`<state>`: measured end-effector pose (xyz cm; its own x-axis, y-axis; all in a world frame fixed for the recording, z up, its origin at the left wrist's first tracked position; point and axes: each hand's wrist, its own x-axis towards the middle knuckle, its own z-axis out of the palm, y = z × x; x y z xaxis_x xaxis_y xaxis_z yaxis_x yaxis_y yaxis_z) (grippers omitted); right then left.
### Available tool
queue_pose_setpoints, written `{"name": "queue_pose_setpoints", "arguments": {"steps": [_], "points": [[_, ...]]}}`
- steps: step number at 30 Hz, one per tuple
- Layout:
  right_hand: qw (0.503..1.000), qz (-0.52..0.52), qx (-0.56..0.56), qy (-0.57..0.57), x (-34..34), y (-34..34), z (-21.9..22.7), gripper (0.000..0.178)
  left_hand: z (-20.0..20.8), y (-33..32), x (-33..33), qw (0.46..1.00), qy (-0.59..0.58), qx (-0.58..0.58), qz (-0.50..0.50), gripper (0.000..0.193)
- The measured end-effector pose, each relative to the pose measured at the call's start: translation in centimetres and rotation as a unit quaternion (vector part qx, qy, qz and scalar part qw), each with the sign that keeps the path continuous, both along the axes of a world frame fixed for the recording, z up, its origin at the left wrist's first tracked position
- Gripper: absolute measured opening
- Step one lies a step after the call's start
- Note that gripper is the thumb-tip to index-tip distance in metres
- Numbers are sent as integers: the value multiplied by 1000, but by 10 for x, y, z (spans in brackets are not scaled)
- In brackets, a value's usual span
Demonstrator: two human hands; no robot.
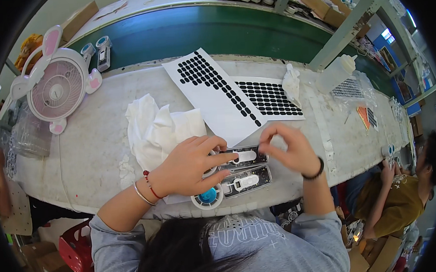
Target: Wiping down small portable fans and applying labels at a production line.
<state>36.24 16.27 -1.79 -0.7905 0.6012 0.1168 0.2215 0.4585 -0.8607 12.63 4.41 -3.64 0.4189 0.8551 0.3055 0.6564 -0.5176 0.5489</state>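
Left grip [192,164], fingers apart, on the upper device [248,156]; right grip [292,151] curled at its 3 o'clock end.
Head view: the upper device lies at the left grip's 3 o'clock, under the index fingertip, and the right grip's 9 o'clock; whether that right grip pinches anything, I cannot tell. At 6 o'clock just beside it, the lower device [247,182] rests on the counter [98,152].
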Motion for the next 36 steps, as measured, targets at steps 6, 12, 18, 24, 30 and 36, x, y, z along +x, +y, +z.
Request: {"name": "queue_pose_setpoints", "arguments": {"steps": [6,12,18,24,30,36], "points": [[996,83,9,41,5,-51,-14,11,0,3,2,1000,-8,-4,-7,37],[999,34,3,40,9,-62,-25,11,-3,3,3,1000,-19,10,-2,37],[996,39,62,52,5,-64,-27,13,-3,3,2,1000,-22,11,-4,37],[994,47,84,51,3,-64,-28,15,-4,3,1,1000,-27,13,-5,36],[987,16,154,50,1,-69,-36,20,-3,2,2,1000,-24,2,-6,36],[978,33,195,69,2,-69,-42,24,-4,1,2,1000,-23,-5,-4,37]]}}
